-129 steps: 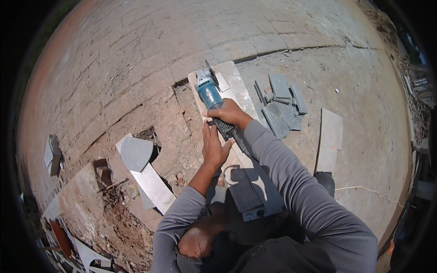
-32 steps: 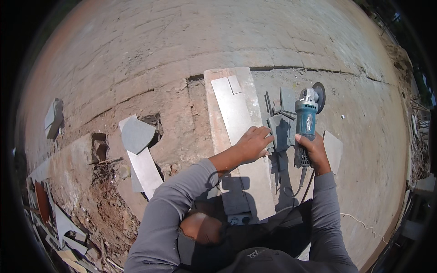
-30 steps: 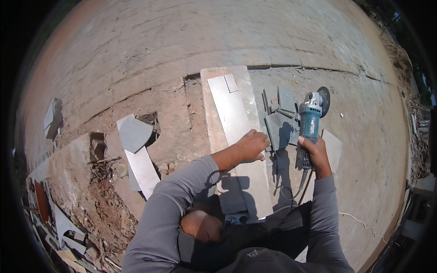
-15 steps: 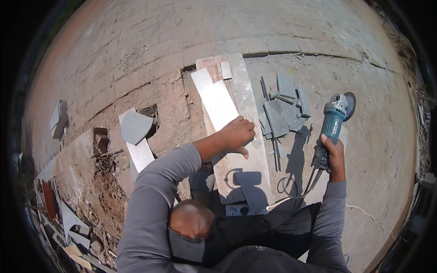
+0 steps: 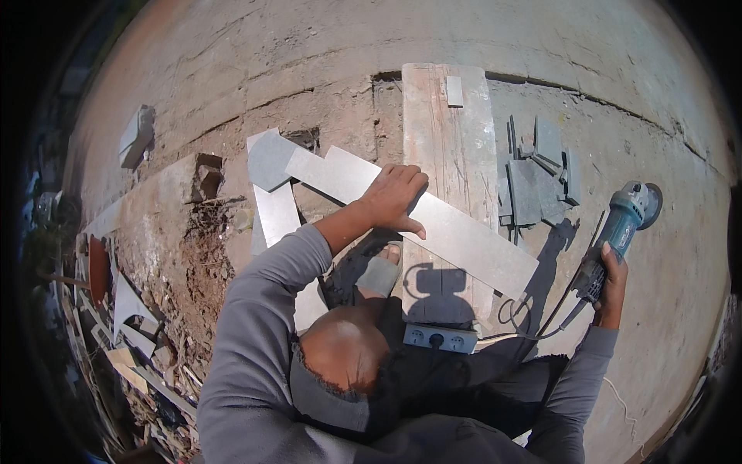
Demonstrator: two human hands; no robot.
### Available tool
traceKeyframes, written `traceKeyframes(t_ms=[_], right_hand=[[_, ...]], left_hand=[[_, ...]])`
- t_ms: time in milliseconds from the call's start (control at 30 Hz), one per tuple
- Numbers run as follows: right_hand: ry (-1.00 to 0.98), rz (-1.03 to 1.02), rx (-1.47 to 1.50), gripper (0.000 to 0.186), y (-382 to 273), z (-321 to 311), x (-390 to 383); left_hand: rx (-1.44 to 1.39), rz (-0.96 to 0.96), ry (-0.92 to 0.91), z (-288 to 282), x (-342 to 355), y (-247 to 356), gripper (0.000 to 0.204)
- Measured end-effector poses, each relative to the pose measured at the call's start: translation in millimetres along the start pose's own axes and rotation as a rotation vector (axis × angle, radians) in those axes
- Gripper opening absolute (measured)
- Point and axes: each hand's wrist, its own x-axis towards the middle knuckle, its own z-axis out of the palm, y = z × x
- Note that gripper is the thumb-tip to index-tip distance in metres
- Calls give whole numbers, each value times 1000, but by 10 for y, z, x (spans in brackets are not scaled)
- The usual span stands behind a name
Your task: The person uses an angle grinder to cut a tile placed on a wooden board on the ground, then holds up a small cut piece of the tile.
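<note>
In the middle of the frame the left hand (image 5: 392, 198) lies over a long pale strip (image 5: 471, 241), which runs aslant from upper left to lower right across a stained board (image 5: 456, 155); its fingers are partly bent over the far edge, the thumb at the near edge, holding it across its width. At the right of the frame the right hand (image 5: 612, 284) has its fingers wrapped round the rear of a blue-green angle grinder (image 5: 621, 224), disc toward the upper right. Grey tiles (image 5: 539, 174) lie between board and grinder; a socket strip (image 5: 440, 339) sits at lower centre
</note>
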Motion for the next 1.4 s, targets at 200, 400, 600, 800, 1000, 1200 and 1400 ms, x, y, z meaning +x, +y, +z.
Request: traceKeyframes(t_ms=[200,400,600,800,1000,1200,1400], right_hand=[[-32,47,7,46,-110,89,74],[12,32,62,43,-77,7,89],[-2,26,102,44,-49,59,136],[-9,20,116,42,-47,27,162],[13,19,89,44,-80,54,168],[35,29,88,44,-51,51,174],[50,19,74,41,-90,39,141]], left_hand=[[18,-305,26,36,-463,-220,121],[-209,-429,-41,18,-440,-319,70],[-389,-786,61,208,-958,-297,64],[-532,-1006,374,95,-1504,-619,57],[-226,-1206,557,-82,-2024,-1175,67],[-142,-1343,468,-55,-2069,-1299,78],[73,-1374,320,22,-1875,-1322,68]])
